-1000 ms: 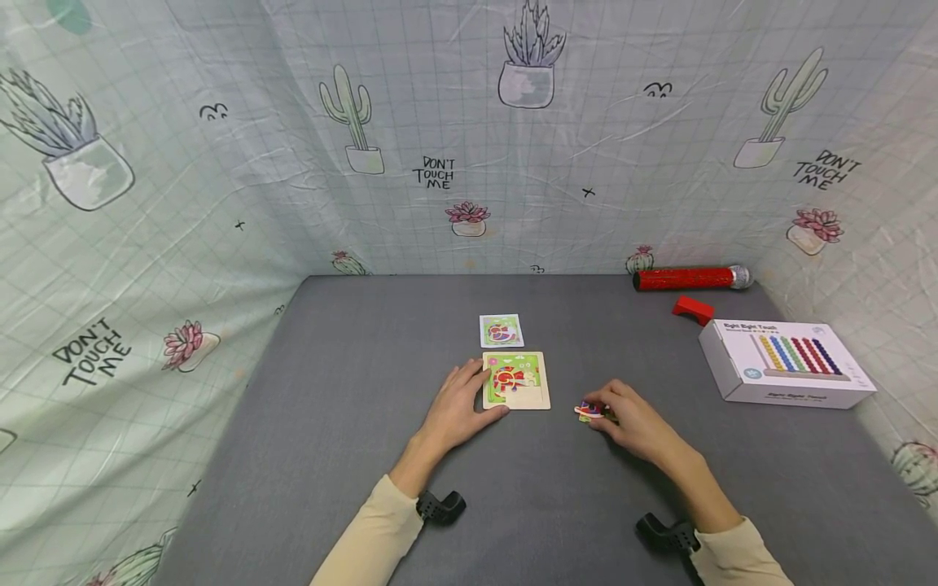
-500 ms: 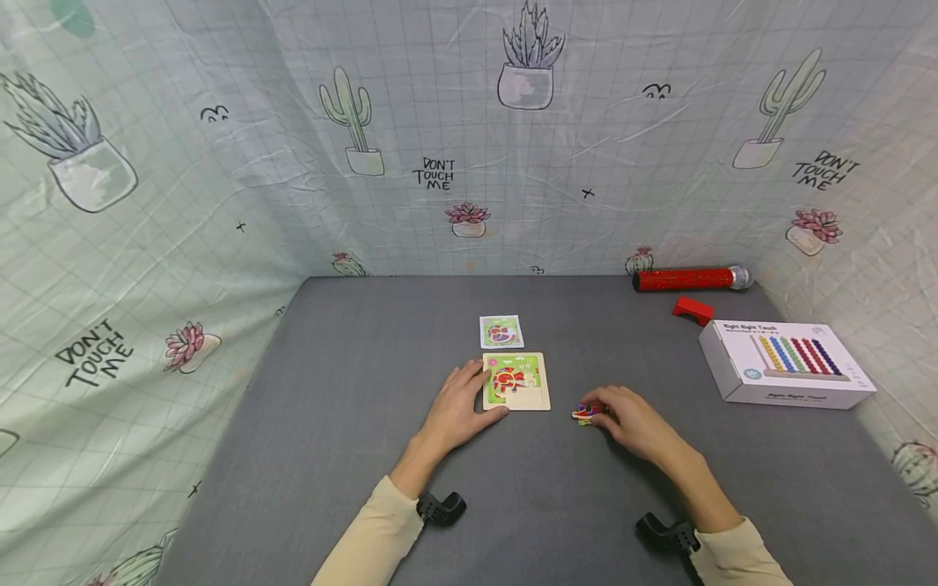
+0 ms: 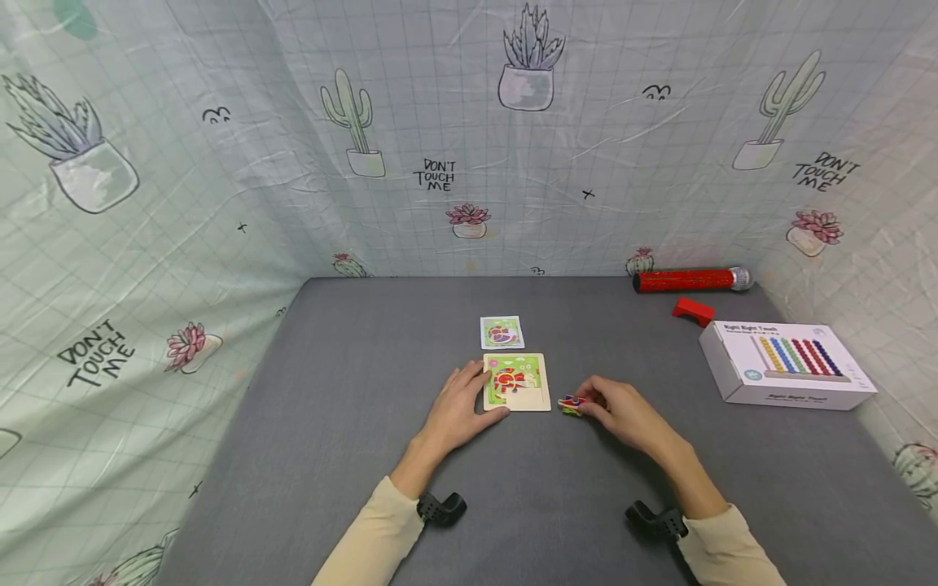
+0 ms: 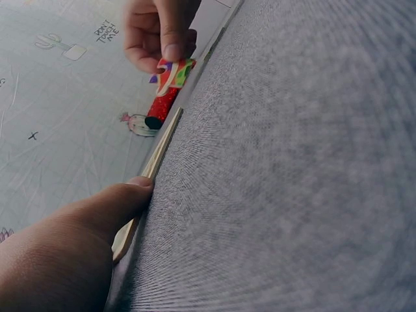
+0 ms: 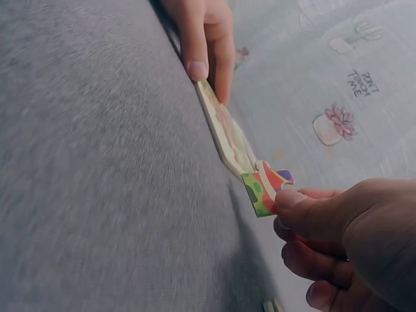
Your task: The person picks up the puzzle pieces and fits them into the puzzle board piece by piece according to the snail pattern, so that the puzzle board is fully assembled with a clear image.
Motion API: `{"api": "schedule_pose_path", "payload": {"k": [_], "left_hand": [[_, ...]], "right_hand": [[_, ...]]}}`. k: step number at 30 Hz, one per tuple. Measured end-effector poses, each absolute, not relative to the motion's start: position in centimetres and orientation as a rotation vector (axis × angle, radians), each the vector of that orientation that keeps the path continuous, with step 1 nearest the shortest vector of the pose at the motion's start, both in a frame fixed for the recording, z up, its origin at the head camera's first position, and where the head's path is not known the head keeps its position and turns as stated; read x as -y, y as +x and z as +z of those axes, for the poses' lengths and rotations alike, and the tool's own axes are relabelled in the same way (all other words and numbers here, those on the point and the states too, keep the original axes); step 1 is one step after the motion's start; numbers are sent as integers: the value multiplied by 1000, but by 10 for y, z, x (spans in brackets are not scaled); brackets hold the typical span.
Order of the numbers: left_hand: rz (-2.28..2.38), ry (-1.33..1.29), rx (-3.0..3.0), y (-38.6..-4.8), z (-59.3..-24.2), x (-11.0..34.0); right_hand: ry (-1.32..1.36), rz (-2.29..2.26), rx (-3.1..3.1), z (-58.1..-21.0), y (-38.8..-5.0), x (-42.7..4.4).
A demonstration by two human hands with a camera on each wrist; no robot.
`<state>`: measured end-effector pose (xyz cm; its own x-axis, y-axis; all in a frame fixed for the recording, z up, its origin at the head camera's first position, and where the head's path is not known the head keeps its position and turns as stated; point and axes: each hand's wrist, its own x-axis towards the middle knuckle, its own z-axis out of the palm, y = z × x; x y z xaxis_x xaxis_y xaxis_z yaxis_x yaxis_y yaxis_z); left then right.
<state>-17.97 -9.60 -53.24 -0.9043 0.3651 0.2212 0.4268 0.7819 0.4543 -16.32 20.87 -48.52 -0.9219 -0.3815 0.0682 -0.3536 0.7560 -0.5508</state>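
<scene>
A square wooden jigsaw puzzle board [image 3: 523,399] lies on the grey table, partly filled with green and red pieces; bare wood shows at its lower right. My left hand [image 3: 456,407] holds the board's left side, thumb at the near edge and fingers farther up. To the right of the board, my right hand [image 3: 623,411] pinches a puzzle piece [image 5: 263,188] between thumb and fingers. That piece is red, green and purple, and is tilted and raised off the table in the right wrist view. A small picture card [image 3: 501,333] lies just beyond the board.
At the right stands a white box [image 3: 787,366] with a coloured bead picture. Behind it lie a red arch block [image 3: 693,311] and a red microphone [image 3: 691,281]. A small pale object [image 5: 273,305] is cut off at the right wrist view's bottom edge. Printed cloth hangs behind the table.
My right hand has moved left with the puzzle piece, bringing it close to the board's right edge. My left hand and the board have stayed in place.
</scene>
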Motion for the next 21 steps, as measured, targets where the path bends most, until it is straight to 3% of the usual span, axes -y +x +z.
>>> {"api": "schedule_pose_path", "payload": {"k": [21], "left_hand": [[-754, -619, 2862, -180, -532, 95]], "right_hand": [[-706, -1004, -2866, -488, -188, -160]]}}
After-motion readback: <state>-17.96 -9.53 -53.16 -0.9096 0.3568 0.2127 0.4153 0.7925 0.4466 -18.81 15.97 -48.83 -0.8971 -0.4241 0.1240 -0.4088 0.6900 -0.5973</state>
